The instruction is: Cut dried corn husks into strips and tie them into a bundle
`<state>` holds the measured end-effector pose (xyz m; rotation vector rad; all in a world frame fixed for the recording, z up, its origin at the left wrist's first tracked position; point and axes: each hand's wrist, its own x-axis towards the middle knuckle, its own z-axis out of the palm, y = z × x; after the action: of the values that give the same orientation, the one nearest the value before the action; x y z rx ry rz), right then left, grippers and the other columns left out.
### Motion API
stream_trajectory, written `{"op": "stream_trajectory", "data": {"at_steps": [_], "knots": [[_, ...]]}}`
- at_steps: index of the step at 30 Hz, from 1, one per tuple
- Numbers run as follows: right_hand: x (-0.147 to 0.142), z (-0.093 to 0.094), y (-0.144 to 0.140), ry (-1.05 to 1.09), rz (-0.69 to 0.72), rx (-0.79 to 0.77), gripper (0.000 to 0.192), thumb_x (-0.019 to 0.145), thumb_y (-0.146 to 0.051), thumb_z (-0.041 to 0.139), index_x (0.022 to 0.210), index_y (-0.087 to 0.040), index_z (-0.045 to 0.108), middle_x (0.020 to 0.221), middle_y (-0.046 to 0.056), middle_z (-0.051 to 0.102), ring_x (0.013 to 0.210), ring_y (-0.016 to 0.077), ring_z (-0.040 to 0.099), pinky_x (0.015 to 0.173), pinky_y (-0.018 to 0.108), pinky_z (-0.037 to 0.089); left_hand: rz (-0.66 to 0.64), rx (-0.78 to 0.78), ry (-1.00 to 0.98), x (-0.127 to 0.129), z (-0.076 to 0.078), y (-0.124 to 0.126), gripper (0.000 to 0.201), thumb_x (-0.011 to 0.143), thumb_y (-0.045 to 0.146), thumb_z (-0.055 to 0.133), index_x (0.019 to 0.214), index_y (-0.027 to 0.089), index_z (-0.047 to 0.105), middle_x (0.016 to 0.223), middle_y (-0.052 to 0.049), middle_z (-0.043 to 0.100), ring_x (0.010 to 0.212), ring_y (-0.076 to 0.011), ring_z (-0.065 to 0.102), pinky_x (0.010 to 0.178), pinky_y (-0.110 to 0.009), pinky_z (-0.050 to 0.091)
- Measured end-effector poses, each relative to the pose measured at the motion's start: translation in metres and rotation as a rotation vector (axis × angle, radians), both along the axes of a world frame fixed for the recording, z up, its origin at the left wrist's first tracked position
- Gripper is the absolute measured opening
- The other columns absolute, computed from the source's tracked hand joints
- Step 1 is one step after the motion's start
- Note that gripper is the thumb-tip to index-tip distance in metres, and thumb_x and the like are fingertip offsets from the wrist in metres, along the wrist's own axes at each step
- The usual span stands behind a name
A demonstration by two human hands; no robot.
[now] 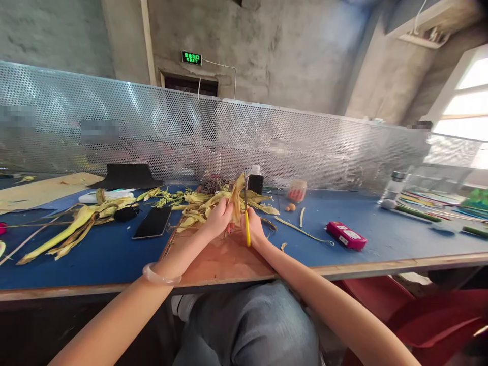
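1. Head view: the left hand (220, 217) is closed on a dried corn husk (237, 198), pinching its lower part so that the pale leaf stands up above the fingers.
2. Just beside it, the right hand (254, 230) grips yellow-handled scissors (247, 230), their blades pointing up along the husk's right side; how far the blades are parted I cannot tell.
3. Both hands are over a reddish-brown board (224, 262) at the near edge of a blue tabletop (320, 216).
4. Behind the hands, a loose heap of husks (206, 203) spreads over the board's far end, with a white-capped bottle (256, 170) beyond.
5. Left of the board lies a black smartphone (152, 222); farther left, a long husk bundle (78, 229).
6. To the right are a narrow pale strip (303, 230), a lidded jar (297, 191) with reddish contents and a magenta packet (346, 235).
7. A clear drinking bottle (392, 189) stands well apart at the far right, and a perforated metal partition (267, 134) runs along the back.
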<state>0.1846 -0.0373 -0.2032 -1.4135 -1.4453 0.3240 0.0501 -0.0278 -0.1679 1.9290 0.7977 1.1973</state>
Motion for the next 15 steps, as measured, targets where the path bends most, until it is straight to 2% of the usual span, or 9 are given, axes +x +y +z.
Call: {"op": "stream_trajectory", "data": {"at_steps": [8, 11, 15], "knots": [[0.0005, -0.0006, 0.0000, -0.039, 0.012, -0.005, 0.012, 0.080, -0.034, 0.038, 0.076, -0.023, 0.040, 0.075, 0.002, 0.060, 0.068, 0.0188, 0.056, 0.062, 0.030, 0.043, -0.065, -0.043, -0.043, -0.0001, 0.0028, -0.0043, 0.018, 0.091, 0.041, 0.038, 0.090, 0.023, 0.040, 0.060, 0.005, 0.052, 0.036, -0.0117, 0.052, 0.031, -0.022, 0.040], [0.0005, -0.0012, -0.0008, -0.077, 0.024, 0.002, 0.006, 0.076, -0.028, 0.042, 0.077, -0.023, 0.040, 0.077, 0.003, 0.060, 0.071, 0.0195, 0.057, 0.063, 0.030, 0.043, -0.075, -0.056, -0.060, -0.0032, 0.0054, -0.0052, 0.018, 0.088, 0.039, 0.043, 0.091, 0.022, 0.046, 0.053, 0.005, 0.051, 0.033, -0.0122, 0.050, 0.029, -0.022, 0.038], [-0.0005, 0.0004, -0.0048, -0.135, 0.045, 0.005, 0.008, 0.078, -0.030, 0.042, 0.081, -0.023, 0.043, 0.082, 0.004, 0.062, 0.074, 0.0201, 0.058, 0.065, 0.030, 0.043, -0.068, -0.065, -0.151, -0.0072, 0.0086, -0.0038, 0.014, 0.082, 0.033, 0.050, 0.085, 0.020, 0.053, 0.052, 0.004, 0.053, 0.034, -0.0106, 0.047, 0.032, -0.023, 0.041]]}}
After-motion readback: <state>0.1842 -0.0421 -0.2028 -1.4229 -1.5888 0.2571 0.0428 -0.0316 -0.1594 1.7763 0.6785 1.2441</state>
